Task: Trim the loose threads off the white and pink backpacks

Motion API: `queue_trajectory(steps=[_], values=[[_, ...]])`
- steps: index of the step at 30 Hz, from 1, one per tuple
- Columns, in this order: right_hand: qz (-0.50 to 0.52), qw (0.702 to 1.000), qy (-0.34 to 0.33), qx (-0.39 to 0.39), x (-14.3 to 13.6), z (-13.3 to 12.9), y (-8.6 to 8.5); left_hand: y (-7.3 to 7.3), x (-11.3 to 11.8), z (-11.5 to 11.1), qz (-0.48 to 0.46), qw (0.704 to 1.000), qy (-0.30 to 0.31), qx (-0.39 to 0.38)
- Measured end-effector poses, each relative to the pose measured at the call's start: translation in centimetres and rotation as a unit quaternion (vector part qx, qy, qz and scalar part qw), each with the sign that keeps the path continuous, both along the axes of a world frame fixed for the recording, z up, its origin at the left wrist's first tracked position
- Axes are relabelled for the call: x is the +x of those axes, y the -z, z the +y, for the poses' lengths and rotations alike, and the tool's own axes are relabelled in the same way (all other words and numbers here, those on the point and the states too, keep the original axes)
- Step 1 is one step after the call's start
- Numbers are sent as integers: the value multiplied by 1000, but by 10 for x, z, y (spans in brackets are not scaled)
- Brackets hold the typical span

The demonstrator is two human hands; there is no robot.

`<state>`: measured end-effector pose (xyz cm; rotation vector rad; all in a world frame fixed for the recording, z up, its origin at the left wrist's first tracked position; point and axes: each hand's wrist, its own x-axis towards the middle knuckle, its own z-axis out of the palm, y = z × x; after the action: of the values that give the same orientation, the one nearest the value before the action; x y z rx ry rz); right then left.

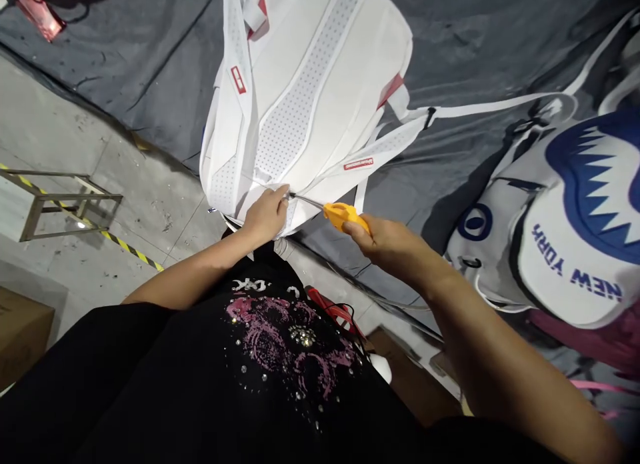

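Note:
A white backpack (340, 111) lies on the dark grey cloth with its padded back panel and shoulder straps facing up. At its near edge, my left hand (266, 216) has its fingers closed on the white fabric; exactly what part it pinches is hidden. My right hand (387, 241) grips the yellow handle of a long-necked lighter (343, 214). The lighter's thin metal neck points left, and its dark tip is right beside my left fingertips, close over the fabric. No flame can be seen.
A grey cloth (150, 57) covers the work surface. To the right lies another white bag (590, 251) with blue shark teeth and "NEW YORK" lettering. A metal-framed stool (70, 201) stands on the tiled floor at left, near a cardboard box (23, 327). Below the table edge is something red (333, 311).

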<state>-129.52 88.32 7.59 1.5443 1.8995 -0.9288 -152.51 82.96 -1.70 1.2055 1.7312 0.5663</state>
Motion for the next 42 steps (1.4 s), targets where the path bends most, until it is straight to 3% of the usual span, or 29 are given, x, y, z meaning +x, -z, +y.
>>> queue_trajectory(steps=[5,12,15,17,20,22,25,27,29,32,36,39,42], values=[[-6,1000,18,-6,7,5,3,-7,11,-1,123,986,112,-16],[49,997,45,-30,16,0,5,-16,10,-2,188,966,174,-15],[154,979,130,-18,28,-9,14,-21,5,-14,231,956,176,48],[254,939,228,41,32,-25,23,-27,6,-22,241,945,175,135],[326,867,349,141,19,-68,28,-38,14,-29,130,942,194,240],[340,847,372,169,-7,-101,29,-42,21,-31,-35,954,207,215],[290,877,322,206,-43,-129,40,-34,35,-27,-249,944,212,41],[237,899,297,217,-49,-137,44,-26,51,-25,-293,934,198,-47],[215,908,282,223,-41,-146,42,-23,69,-29,-296,934,182,-79],[248,895,270,253,-12,-165,36,-29,101,-38,-293,936,175,-83],[284,833,321,350,60,-190,50,-31,163,-43,-294,936,182,-70],[224,768,412,435,163,-219,73,-6,228,-36,-302,941,138,-71],[68,697,538,469,320,-260,96,31,305,-24,-252,960,80,-90]])
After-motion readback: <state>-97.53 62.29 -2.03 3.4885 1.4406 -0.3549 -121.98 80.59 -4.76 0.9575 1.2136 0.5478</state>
